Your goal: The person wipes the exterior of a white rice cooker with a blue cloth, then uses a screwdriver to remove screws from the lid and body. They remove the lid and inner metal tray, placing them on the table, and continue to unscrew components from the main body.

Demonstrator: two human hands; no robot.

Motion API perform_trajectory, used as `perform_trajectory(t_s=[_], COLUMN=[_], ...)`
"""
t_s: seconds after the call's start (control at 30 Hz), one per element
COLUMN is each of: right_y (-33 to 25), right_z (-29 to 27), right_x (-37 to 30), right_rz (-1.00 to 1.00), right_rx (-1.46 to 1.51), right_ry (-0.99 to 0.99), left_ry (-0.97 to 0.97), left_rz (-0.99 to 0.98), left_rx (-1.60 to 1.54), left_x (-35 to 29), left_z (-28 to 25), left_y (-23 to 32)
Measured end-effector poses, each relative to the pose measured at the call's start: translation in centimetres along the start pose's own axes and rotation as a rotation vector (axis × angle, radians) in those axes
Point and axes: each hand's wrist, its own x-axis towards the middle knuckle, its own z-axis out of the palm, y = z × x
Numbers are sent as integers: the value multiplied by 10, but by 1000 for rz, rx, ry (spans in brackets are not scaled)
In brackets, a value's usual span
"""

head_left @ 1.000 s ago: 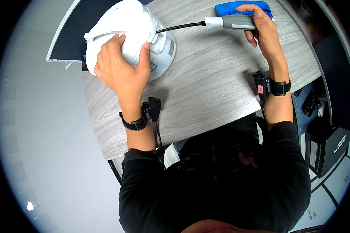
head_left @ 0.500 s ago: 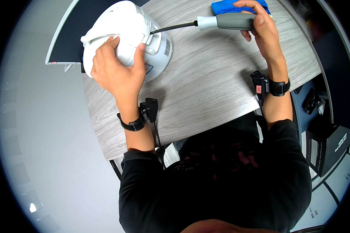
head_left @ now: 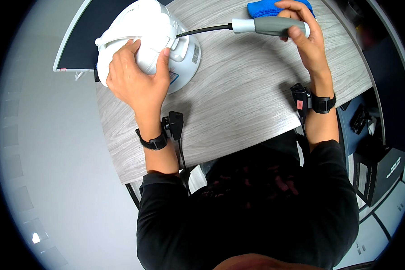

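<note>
A white rounded appliance (head_left: 141, 24) with a curved carrying handle, perhaps a small rice cooker, lies tilted at the far left of the desk. My left hand (head_left: 137, 78) grips it, fingers over the top and thumb pressed near a raised part on its side. From the right, a screwdriver (head_left: 267, 26) with a grey handle and long dark shaft reaches to that raised part; I cannot make out the tip's exact seat. My right hand (head_left: 308, 42) holds the handle's end between thumb and fingers. Behind this hand is a folded blue cloth (head_left: 262, 8).
The wood-grain desk (head_left: 229, 99) curves toward me. A dark screen (head_left: 78, 45) stands behind the appliance at the left. Straps with black devices (head_left: 175, 125) and cables sit on both wrists. A black box (head_left: 378, 175) stands low at the right.
My right thumb and fingers have shifted on the screwdriver's handle, baring its pale end. The screwdriver has moved slightly right; the left hand keeps its hold.
</note>
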Motion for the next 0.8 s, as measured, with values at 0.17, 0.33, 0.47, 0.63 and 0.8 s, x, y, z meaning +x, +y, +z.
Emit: perform_trajectory(t_s=[0.17, 0.33, 0.47, 0.63, 0.8], right_y=[-22, -10, 0, -10, 1], right_z=[11, 7, 5, 6, 9], right_x=[-3, -3, -6, -7, -5], right_rz=[387, 48, 62, 271, -83], right_rx=[-87, -40, 56, -193, -271], right_ry=[181, 127, 113, 94, 112], left_ry=[4, 13, 27, 37, 42], left_rz=[-3, 0, 24, 27, 35], left_rx=[-10, 10, 22, 33, 32], left_x=[-1, -1, -1, -2, -1], left_z=[0, 1, 1, 2, 0], left_y=[-1, 0, -1, -1, 1])
